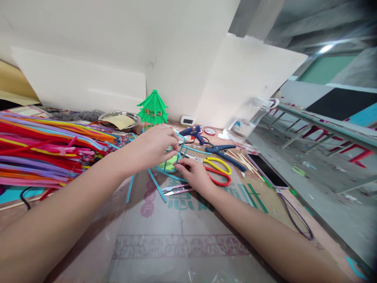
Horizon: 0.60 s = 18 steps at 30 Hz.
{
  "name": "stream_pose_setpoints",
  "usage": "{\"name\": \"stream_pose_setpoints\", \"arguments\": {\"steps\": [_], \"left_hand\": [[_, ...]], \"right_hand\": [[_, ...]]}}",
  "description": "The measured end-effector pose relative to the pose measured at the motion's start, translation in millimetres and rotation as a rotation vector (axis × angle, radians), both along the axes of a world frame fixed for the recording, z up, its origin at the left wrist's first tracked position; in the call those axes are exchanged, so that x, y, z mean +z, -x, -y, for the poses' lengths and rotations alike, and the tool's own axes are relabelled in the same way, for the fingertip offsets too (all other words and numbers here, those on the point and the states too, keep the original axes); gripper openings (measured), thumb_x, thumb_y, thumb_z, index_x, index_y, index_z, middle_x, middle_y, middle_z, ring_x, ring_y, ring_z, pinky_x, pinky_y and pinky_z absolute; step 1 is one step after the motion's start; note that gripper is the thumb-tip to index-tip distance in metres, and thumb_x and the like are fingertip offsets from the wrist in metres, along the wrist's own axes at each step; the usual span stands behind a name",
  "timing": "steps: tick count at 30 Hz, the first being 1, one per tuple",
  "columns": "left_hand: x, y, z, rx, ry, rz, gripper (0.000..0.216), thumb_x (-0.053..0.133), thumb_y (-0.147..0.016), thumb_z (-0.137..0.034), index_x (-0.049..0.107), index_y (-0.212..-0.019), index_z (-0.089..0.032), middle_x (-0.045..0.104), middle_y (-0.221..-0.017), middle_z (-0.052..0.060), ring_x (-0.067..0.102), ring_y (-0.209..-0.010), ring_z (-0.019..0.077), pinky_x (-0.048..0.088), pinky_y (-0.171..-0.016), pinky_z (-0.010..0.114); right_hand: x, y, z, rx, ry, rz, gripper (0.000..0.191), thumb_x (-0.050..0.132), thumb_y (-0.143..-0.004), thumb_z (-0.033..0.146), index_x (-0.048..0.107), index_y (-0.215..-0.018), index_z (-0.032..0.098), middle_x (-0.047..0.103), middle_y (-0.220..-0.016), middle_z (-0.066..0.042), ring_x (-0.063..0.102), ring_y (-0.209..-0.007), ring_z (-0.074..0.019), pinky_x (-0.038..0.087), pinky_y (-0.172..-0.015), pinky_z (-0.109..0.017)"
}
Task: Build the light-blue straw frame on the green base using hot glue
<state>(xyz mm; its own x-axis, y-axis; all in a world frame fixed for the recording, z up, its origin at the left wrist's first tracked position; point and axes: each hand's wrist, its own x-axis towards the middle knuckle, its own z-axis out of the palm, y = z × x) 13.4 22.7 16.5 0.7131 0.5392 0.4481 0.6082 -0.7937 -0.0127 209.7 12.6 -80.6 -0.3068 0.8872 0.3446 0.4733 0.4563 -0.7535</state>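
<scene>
My left hand (pixel 159 143) reaches over from the left, its fingers closed on a structure of bent light-blue pipe cleaners (pixel 183 142). From the right, my right hand (pixel 196 173) pinches the same piece lower down between thumb and fingertips. My fingers hide part of the structure. Loose blue pipe cleaners (pixel 157 184) lie on the table below, and a light-green round piece (pixel 169 165) sits just behind the fingertips. By my right hand are scissors with one yellow and one red handle (pixel 219 163) and small thread snips (pixel 176 190).
Bundles of coloured pipe cleaners (pixel 44 151) fill the left side. Behind stand a green tree-like roofed model (pixel 153 108), a metal dish (pixel 134 119) and a small digital clock (pixel 187 120). A blue glue gun (pixel 193 133), pliers (pixel 226 153), water bottle (pixel 247 122) and phone (pixel 266 169) lie rightward.
</scene>
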Motion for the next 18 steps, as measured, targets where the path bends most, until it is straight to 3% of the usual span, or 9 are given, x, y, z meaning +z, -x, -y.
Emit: {"name": "stream_pose_setpoints", "arguments": {"steps": [4,8,12,18], "left_hand": [[5.9,4.7,-0.3,-0.01,0.045,0.019,0.023,0.052,-0.093,-0.025,0.074,-0.089,-0.019,0.07,-0.102,0.007,0.062,-0.103,0.0224,0.046,-0.094,0.037],[18.3,21.5,-2.7,0.098,0.123,0.036,0.028,0.049,-0.094,-0.027,0.073,-0.106,-0.019,0.069,-0.115,0.01,0.062,-0.11,0.0235,0.047,-0.095,0.037],[23.3,32.3,-4.6,0.128,0.153,0.018,0.027,0.053,-0.091,-0.033,0.076,-0.099,-0.02,0.069,-0.117,0.009,0.062,-0.113,0.0241,0.046,-0.097,0.038],[17.0,25.4,-3.0,0.1,0.202,-0.001,0.032,0.052,-0.092,-0.038,0.076,-0.1,-0.019,0.07,-0.118,0.01,0.061,-0.115,0.0243,0.045,-0.099,0.038]], "right_hand": [[-0.2,0.0,0.4,-0.012,0.021,-0.016,0.016,0.061,-0.086,0.031,0.073,-0.087,0.02,0.074,-0.086,-0.003,0.065,-0.077,-0.0178,0.049,-0.072,-0.029],[-0.8,-0.6,0.7,-0.035,0.048,0.017,0.019,0.061,-0.086,0.033,0.073,-0.089,0.019,0.07,-0.076,-0.002,0.059,-0.066,-0.0152,0.045,-0.061,-0.026],[0.5,-0.6,1.0,-0.032,0.049,0.037,0.019,0.06,-0.086,0.034,0.072,-0.087,0.019,0.065,-0.069,-0.001,0.054,-0.06,-0.014,0.042,-0.055,-0.025],[1.4,-0.6,1.1,-0.021,0.033,0.046,0.02,0.059,-0.087,0.035,0.071,-0.083,0.02,0.064,-0.069,0.0,0.053,-0.061,-0.0145,0.041,-0.056,-0.025]]}}
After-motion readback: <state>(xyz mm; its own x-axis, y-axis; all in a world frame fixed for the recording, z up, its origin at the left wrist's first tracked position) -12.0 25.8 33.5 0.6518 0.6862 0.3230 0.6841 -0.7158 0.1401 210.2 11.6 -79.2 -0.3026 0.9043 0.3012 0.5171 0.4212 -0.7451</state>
